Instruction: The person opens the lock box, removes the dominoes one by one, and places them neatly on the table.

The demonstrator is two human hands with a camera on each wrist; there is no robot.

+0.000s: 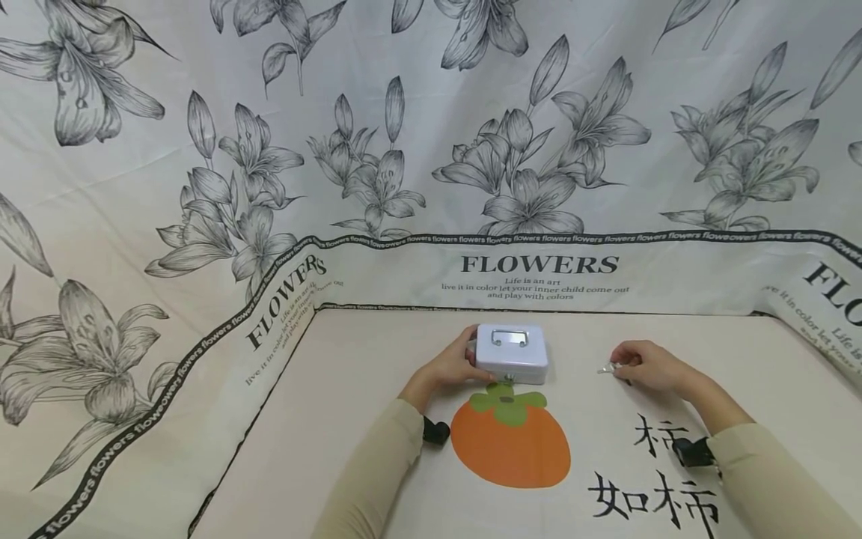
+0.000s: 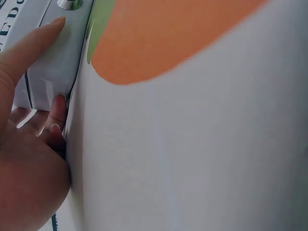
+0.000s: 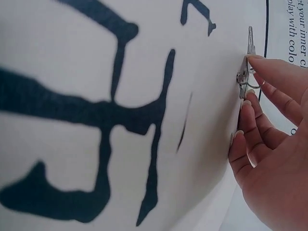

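A small white cash box [image 1: 525, 368] with a metal handle [image 1: 509, 338] on its lid stands shut on the table, its round lock [image 2: 70, 4] facing the front. My left hand [image 1: 447, 365] holds the box by its left end, the thumb lying along the front face near the lock and the other fingers at the side. To the right of the box, my right hand [image 1: 649, 367] pinches a small bunch of silvery keys [image 3: 250, 45] on a ring between thumb and fingers, low over the table. Part of the bunch is hidden by the fingertips.
The tablecloth [image 1: 377, 359] carries a printed orange persimmon [image 1: 512, 453] in front of the box and black characters [image 1: 653, 501] at the right. A white flower-printed curtain [image 1: 377, 273] rises behind the table and along both sides.
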